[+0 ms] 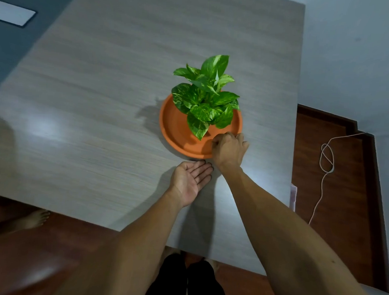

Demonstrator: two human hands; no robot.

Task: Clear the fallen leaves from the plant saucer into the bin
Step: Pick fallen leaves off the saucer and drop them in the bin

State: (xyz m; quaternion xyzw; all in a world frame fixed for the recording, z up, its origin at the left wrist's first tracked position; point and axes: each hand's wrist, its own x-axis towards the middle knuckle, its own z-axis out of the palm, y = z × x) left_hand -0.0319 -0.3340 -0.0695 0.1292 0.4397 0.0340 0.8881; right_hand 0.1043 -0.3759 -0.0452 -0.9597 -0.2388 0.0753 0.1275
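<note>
An orange plant saucer [174, 126] sits on the grey wood-grain table [90, 111], right of centre. A green variegated plant [205, 96] stands in it and hides much of its floor. My right hand [229, 150] rests over the saucer's near right rim with its fingers curled inward; whatever lies under them is hidden. My left hand [191, 180] lies palm up on the table just in front of the saucer, fingers apart, holding nothing. No loose leaves are visible in the saucer. No bin is in view.
The table's right edge [294, 151] runs close to the saucer. Beyond it lies a brown wooden floor [343, 198] with a looped pale cord [325, 159]. Another person's bare foot [33, 218] shows under the table's near left edge.
</note>
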